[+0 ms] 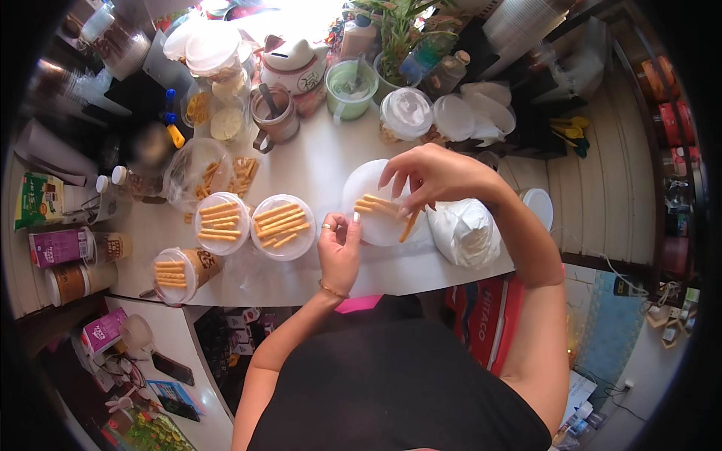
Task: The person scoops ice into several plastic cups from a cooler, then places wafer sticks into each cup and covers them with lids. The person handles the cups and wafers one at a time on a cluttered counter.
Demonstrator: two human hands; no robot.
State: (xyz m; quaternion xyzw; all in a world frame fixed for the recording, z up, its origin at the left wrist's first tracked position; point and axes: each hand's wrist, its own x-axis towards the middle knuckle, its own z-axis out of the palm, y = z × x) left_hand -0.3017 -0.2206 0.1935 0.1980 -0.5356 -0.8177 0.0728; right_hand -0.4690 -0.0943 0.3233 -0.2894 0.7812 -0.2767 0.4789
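My left hand pinches the near left rim of a round translucent lid, thumb on top. Several pale breadsticks lie side by side on that lid. Above its right part, my right hand has bent fingers around a tilted breadstick, partly hidden by them. To the left, several more sticks lie in rows on a lidded cup and on a second lidded cup. A third cup, tilted and with printing on its side, also carries sticks on its lid.
A crumpled white plastic bag sits right of the lid. Behind the cups is a clear bag of breadsticks. A brown mug, a green tub, a lidded jar and a cat figurine line the table's back.
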